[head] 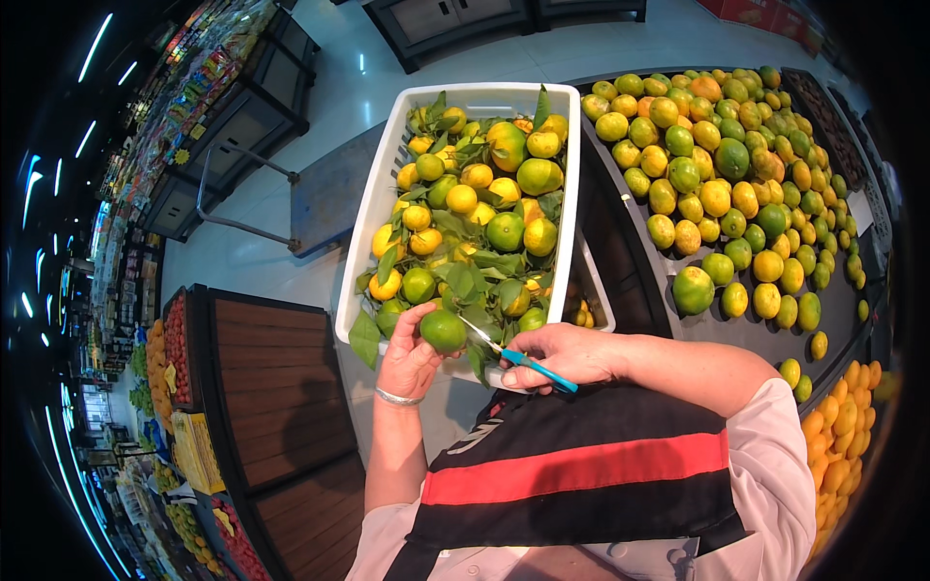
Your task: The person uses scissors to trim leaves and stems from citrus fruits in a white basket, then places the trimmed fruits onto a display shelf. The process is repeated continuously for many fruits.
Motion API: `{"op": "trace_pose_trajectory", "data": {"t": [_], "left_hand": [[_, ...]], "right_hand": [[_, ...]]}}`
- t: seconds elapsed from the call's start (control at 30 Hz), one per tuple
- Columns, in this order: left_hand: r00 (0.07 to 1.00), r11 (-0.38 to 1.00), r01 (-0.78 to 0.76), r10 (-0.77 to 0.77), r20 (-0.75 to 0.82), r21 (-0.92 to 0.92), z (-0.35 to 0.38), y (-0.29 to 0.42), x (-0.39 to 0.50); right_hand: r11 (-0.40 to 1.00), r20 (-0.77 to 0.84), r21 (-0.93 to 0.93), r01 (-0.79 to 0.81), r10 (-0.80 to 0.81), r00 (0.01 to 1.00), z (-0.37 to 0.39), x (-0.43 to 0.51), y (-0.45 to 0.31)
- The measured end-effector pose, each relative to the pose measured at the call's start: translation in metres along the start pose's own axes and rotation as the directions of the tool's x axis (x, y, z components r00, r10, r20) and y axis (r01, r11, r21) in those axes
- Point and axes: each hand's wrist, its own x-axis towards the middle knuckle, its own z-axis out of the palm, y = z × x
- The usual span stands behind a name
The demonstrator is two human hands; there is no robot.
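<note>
A green mandarin [443, 331] sits in the fingers of my left hand [408, 359], above the near edge of a white plastic crate [573, 218]. My right hand [563, 354] grips a pair of scissors [524, 359] with turquoise handles. Their metal blades reach left to the mandarin's right side; whether they touch it or a stem I cannot tell. Yellow and green mandarins [462, 198] fill the crate, mixed with leafy twigs [465, 279]. One large leaf [365, 338] hangs over the crate's near left corner.
At right, a dark display stand [703, 335] holds loose mandarins [716, 197], with orange fruit [835, 428] nearer me. Another crate [597, 287] shows below the white one. A flatbed trolley [330, 185] stands on the floor at left, beyond a brown wooden stand [280, 378].
</note>
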Motion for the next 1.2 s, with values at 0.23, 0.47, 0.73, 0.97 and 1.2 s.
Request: {"op": "trace_pose_trajectory", "data": {"t": [0.23, 0.47, 0.73, 0.97, 1.2], "left_hand": [[0.996, 0.998, -0.005, 0.0, 0.087, 0.059, -0.001, 0.001, 0.003], [0.995, 0.994, 0.101, -0.101, 0.002, 0.035, 0.006, 0.003, 0.005], [0.966, 0.989, 0.112, -0.086, -0.246, 0.093, 0.002, 0.001, 0.019], [0.981, 0.123, 0.128, 0.131, -0.144, 0.984, 0.0, -0.001, 0.054], [0.981, -0.111, 0.145, 0.143, -0.129, 0.983, 0.001, -0.014, 0.08]], "right_hand": [[0.999, -0.017, -0.028, -0.021, 0.02, 1.0, 0.002, 0.009, -0.001], [0.96, -0.201, -0.276, 0.053, -0.112, 0.973, 0.001, 0.023, 0.005], [0.984, -0.343, -0.163, 0.073, -0.126, 0.931, -0.017, 0.021, 0.01], [0.993, -0.384, -0.086, 0.08, -0.107, 0.917, -0.031, 0.016, 0.021], [0.831, -0.346, -0.553, -0.06, -0.163, 0.924, -0.031, 0.0, 0.009]]}}
